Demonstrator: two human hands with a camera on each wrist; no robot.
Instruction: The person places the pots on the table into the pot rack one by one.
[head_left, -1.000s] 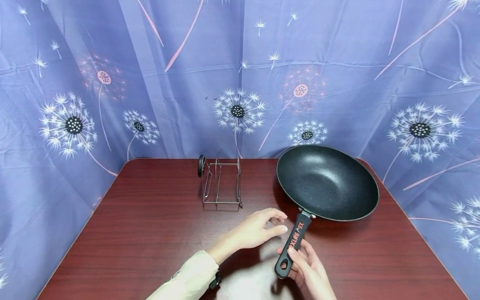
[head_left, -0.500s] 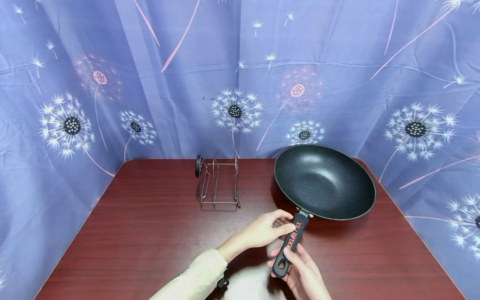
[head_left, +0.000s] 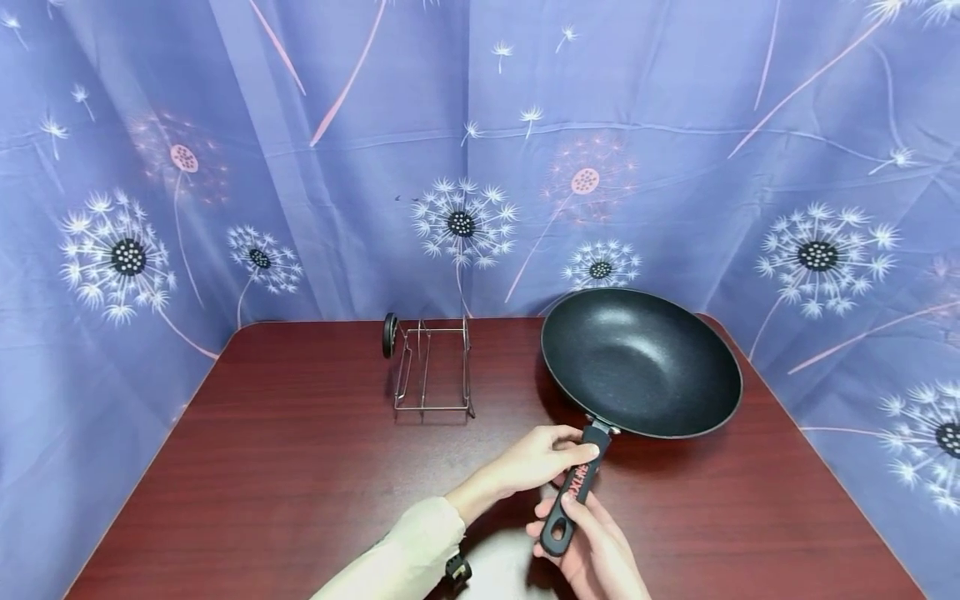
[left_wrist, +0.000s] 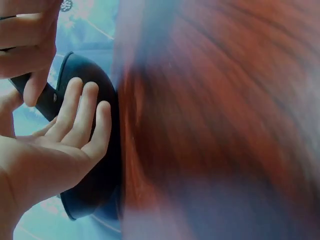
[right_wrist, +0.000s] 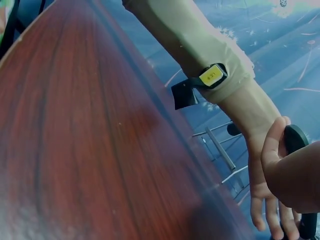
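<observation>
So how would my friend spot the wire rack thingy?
Find the red-brown table, then its far edge. Left of the big black pan sits the wire rack. Unlike the solid pan, it's thin silvery bars with a black disc on its left.

On the desk, the wire rack sits at the far middle, left of the pan at the far right. The pan's handle points near and left. Behind both hangs the curtain.
</observation>
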